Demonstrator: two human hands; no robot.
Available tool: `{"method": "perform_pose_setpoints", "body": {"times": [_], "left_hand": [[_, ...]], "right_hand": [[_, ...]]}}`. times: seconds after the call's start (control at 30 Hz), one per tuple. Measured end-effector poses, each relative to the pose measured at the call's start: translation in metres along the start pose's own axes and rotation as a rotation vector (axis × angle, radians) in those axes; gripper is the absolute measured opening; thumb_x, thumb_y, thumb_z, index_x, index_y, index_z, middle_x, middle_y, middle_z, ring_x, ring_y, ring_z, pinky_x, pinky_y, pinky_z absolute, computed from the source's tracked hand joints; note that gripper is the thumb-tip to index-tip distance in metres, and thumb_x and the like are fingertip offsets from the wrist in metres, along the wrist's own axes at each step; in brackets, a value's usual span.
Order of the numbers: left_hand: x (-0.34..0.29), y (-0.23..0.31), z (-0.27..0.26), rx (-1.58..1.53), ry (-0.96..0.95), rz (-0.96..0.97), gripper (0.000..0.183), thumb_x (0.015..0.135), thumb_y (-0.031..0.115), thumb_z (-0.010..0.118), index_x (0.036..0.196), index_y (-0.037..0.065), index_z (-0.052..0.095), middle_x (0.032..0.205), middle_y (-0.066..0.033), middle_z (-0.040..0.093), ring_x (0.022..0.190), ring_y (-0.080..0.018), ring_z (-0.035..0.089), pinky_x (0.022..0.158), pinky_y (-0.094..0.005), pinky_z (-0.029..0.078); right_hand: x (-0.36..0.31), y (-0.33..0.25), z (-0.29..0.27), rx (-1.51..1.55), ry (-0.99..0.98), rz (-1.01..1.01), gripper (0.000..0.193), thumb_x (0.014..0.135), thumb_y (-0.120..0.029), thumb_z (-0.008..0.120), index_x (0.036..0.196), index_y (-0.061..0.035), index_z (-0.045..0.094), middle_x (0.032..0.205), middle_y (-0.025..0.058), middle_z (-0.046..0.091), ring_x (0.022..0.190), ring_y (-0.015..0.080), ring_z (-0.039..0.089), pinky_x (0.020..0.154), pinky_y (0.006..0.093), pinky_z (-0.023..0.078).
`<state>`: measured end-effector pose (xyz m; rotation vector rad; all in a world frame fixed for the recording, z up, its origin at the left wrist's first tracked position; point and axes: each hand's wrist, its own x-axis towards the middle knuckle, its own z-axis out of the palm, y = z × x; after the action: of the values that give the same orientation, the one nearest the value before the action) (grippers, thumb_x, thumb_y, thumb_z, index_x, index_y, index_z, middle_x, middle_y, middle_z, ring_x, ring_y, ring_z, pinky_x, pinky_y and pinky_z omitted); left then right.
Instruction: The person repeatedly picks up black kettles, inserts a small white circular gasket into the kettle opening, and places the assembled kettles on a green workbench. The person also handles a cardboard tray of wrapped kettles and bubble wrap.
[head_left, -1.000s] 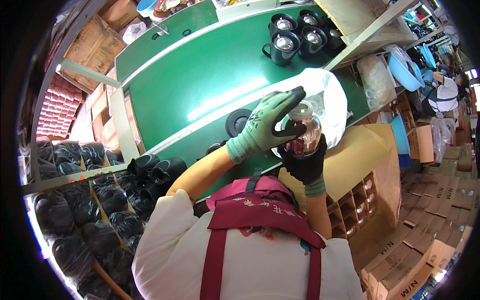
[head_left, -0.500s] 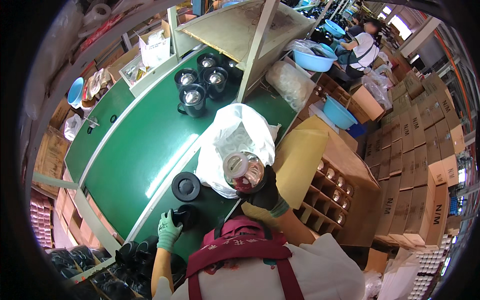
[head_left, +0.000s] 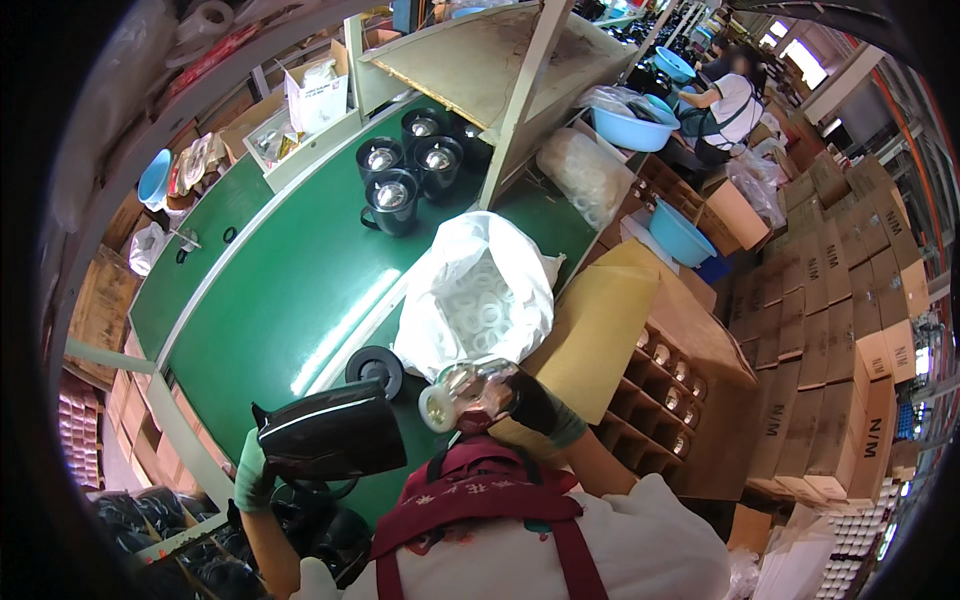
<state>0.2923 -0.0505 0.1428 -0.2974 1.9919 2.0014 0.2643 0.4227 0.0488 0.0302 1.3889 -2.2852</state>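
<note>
My left hand, in a green glove, grips a black jug-shaped shell and holds it tilted above the near edge of the green table. My right hand, in a dark and green glove, holds a shiny silvered glass flask liner lying on its side, its white-rimmed mouth turned toward the black shell. The two parts are close together but apart. Behind the liner lies an open white plastic bag with several clear rings inside. A black round base lies flat on the table between them.
Several black jugs with shiny insides stand at the table's far end. A brown carton with dividers sits to my right. More black shells fill a bin at lower left. Blue basins and stacked cartons are farther right, where a person works.
My left hand has lifted a black shell from the bin at lower left up beside the liner. The right hand has tipped the liner onto its side.
</note>
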Motion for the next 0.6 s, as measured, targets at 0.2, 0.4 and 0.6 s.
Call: {"method": "perform_pose_setpoints", "body": {"times": [0.2,0.4,0.6], "left_hand": [[0.023,-0.008,0.064,0.052,-0.159,-0.026,0.044,0.085,0.022,0.076,0.117,-0.006,0.063,0.107,-0.0051,0.069,0.1,-0.0112,0.061,0.092,-0.0306,0.05],[0.028,0.011,0.08,-0.114,-0.24,0.079,0.09,0.076,0.04,0.088,0.141,-0.01,0.049,0.132,-0.0131,0.063,0.12,-0.0187,0.059,0.103,-0.0365,0.047],[0.053,-0.001,0.071,0.095,-0.067,0.252,0.078,0.081,0.036,0.078,0.139,-0.009,0.051,0.136,-0.0175,0.06,0.119,-0.0241,0.061,0.104,-0.0371,0.047]], "right_hand": [[0.023,-0.044,0.092,0.265,-0.284,0.108,0.055,0.095,-0.02,0.068,0.142,-0.0019,0.048,0.136,0.0102,0.057,0.125,0.0179,0.054,0.107,0.0336,0.045],[0.064,-0.02,0.043,-0.333,-0.37,-0.097,0.063,0.085,-0.016,0.075,0.142,-0.0041,0.048,0.139,0.0082,0.055,0.129,0.0177,0.048,0.112,0.0365,0.038],[0.109,-0.052,0.057,-0.613,-0.407,-0.112,0.079,0.075,-0.009,0.075,0.147,-0.0047,0.043,0.133,0.0099,0.053,0.116,0.0209,0.054,0.102,0.0342,0.045]]}}
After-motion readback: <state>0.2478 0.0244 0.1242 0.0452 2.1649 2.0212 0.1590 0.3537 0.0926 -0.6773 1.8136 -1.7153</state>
